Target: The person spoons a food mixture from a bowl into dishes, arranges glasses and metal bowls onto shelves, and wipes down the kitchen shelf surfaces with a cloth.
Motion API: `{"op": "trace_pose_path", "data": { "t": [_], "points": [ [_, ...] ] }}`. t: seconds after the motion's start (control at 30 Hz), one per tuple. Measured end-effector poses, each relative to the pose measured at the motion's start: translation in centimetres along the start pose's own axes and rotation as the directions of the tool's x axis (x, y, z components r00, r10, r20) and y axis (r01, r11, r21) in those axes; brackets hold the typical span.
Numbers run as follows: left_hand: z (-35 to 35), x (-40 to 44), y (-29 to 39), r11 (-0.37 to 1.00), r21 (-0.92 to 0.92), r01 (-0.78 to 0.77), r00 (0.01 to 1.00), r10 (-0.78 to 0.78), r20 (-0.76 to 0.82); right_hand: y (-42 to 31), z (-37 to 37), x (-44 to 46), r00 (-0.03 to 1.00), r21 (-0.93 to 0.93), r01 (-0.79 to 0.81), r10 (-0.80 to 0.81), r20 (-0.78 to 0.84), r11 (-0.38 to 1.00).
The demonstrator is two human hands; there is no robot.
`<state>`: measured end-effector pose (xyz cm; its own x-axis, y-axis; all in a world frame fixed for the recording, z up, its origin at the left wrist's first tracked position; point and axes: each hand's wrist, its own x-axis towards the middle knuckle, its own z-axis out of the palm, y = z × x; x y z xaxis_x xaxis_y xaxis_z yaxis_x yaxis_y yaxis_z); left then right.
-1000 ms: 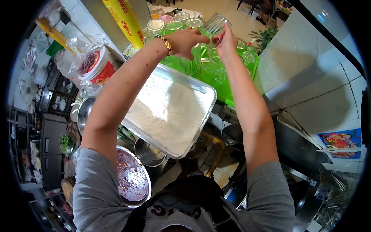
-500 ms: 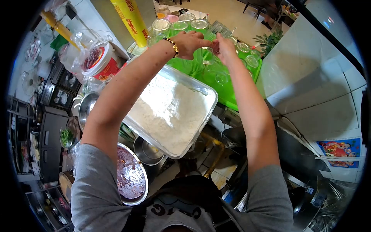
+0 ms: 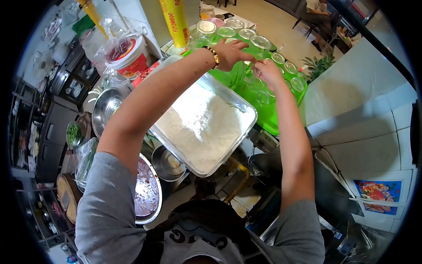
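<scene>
My left hand (image 3: 231,54), with a beaded bracelet at the wrist, reaches over a green tray (image 3: 269,118) of upturned glasses. Its fingers are stretched and spread, the lowest fingertip close to a clear glass (image 3: 249,72). My right hand (image 3: 269,74) has its fingers bent at that glass and appears to grip it; the contact is partly hidden. More upturned glasses (image 3: 260,42) stand just behind the hands. Below my left forearm lies a metal pan (image 3: 251,115) of white powder (image 3: 198,127), near the tray's front edge.
At left are a yellow wrap box (image 3: 174,22), a white-and-red bucket (image 3: 132,61), a metal bowl (image 3: 100,110) and a bowl of chopped greens (image 3: 74,133). A basin of dark red contents (image 3: 147,193) sits below my left arm. A tiled wall (image 3: 356,145) borders the right. A person sits far back.
The view has shifted, so the pan and tray appear slightly further right. My right hand has come lower beside the glass. A glass that was tilted behind my hands now appears upturned on its rim.
</scene>
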<state>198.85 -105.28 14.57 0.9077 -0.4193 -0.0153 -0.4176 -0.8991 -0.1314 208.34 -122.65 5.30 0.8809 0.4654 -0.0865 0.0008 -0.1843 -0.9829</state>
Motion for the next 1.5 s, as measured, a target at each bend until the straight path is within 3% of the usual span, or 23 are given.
{"op": "trace_pose_path", "data": {
  "t": [0.27,0.37,0.4,0.43,0.47,0.5,0.53,0.57,0.63,0.67,0.7,0.73,0.77,0.83,0.87,0.9,0.97,1.03,1.17,1.23,1.3,1.37,1.5],
  "points": [
    [0.3,-3.5,-0.3,0.988,-0.156,-0.018,0.964,-0.024,-0.265,-1.8,-0.1,-2.0,0.996,-0.071,-0.091,0.089,-0.025,0.993],
    [-0.8,-7.3,0.9,0.973,-0.210,-0.092,0.902,-0.008,-0.432,-0.4,-2.0,-0.8,1.000,-0.113,-0.016,0.014,-0.015,0.993],
    [-1.3,-9.0,1.5,0.968,-0.219,-0.126,0.871,0.002,-0.491,0.2,-2.3,-0.5,0.978,-0.211,0.055,-0.095,-0.186,0.976],
    [-2.1,-11.2,2.2,0.948,-0.259,-0.185,0.834,0.012,-0.551,-1.3,-2.9,-1.0,0.993,-0.228,0.075,-0.094,-0.073,0.971],
    [-2.5,-13.4,3.2,0.925,-0.290,-0.246,0.791,0.018,-0.612,0.6,-4.2,0.7,0.932,-0.414,0.173,-0.284,-0.225,0.894],
    [-2.4,-15.2,4.2,0.919,-0.302,-0.253,0.773,0.005,-0.634,-1.2,-3.6,-1.5,0.902,-0.366,0.274,-0.370,-0.223,0.889],
    [-3.5,-18.1,5.5,0.846,-0.457,-0.274,0.843,-0.017,-0.537,-6.0,-1.0,-6.1,0.947,-0.174,0.152,-0.194,-0.255,0.973],
    [-3.8,-20.7,6.8,0.789,-0.529,-0.311,0.867,0.009,-0.497,-7.5,1.0,-9.4,0.931,0.092,0.270,-0.235,-0.280,0.959],
    [-3.9,-26.0,9.7,0.629,-0.676,-0.384,0.893,0.067,-0.444,-9.4,2.1,-15.5,0.943,0.338,0.327,-0.327,-0.060,0.882],
    [-5.0,-29.2,11.1,0.568,-0.777,-0.273,0.959,0.099,-0.265,-10.1,3.3,-18.6,0.922,0.397,0.345,-0.385,0.024,0.851],
    [-5.2,-31.9,12.3,0.490,-0.827,-0.276,0.961,0.135,-0.241,-8.8,3.2,-19.8,0.896,0.473,0.346,-0.434,0.088,0.810],
    [-4.4,-34.4,13.6,0.449,-0.843,-0.295,0.955,0.125,-0.268,-6.7,1.7,-19.5,0.747,0.589,0.241,-0.535,0.394,0.771],
    [-4.6,-37.3,14.9,0.447,-0.867,-0.221,0.975,0.094,-0.200,-6.5,4.2,-23.1,0.536,0.623,0.291,-0.663,0.523,0.726],
    [-4.1,-42.6,17.3,0.421,-0.900,-0.111,0.989,-0.041,-0.141,-11.9,14.2,-28.8,-0.048,0.724,0.099,-0.723,0.689,0.683],
    [-3.9,-45.3,18.5,0.414,-0.908,-0.065,0.985,-0.122,-0.126,-12.2,15.6,-30.2,-0.054,0.392,0.013,-0.391,0.919,0.920],
    [-3.7,-48.0,19.8,0.401,-0.915,-0.028,0.974,-0.194,-0.115,-12.1,16.9,-32.6,-0.084,-0.016,-0.038,0.013,0.996,0.999],
    [-2.8,-53.2,22.8,0.328,-0.945,0.015,0.917,-0.381,-0.117,-10.1,23.1,-36.8,0.172,-0.176,0.013,0.171,0.970,0.984],
    [-1.9,-58.3,26.0,0.204,-0.976,0.072,0.814,-0.578,-0.061,-8.2,27.8,-39.0,0.133,-0.211,-0.001,0.210,0.969,0.977],
    [1.4,-66.1,33.1,-0.015,-1.000,0.007,0.506,-0.862,0.016,-8.2,34.6,-44.2,-0.123,-0.270,0.023,0.271,0.955,0.963],
    [3.5,-68.9,36.2,-0.023,-0.999,0.049,0.361,-0.932,0.039,-8.6,38.3,-47.0,-0.163,-0.249,0.110,0.265,0.950,0.962],
    [4.8,-71.2,38.9,-0.090,-0.989,0.120,0.273,-0.955,0.120,-7.4,41.5,-49.3,-0.239,-0.293,0.029,0.291,0.926,0.956],
    [6.4,-73.1,40.9,-0.051,-0.990,0.129,0.187,-0.979,0.075,-7.4,44.7,-51.8,-0.322,-0.266,0.164,0.307,0.896,0.950],
    [5.5,-76.5,43.6,-0.142,-0.980,0.137,0.052,-0.987,0.150,-7.7,49.4,-55.4,-0.443,-0.229,0.302,0.349,0.826,0.925]
  ]
}}
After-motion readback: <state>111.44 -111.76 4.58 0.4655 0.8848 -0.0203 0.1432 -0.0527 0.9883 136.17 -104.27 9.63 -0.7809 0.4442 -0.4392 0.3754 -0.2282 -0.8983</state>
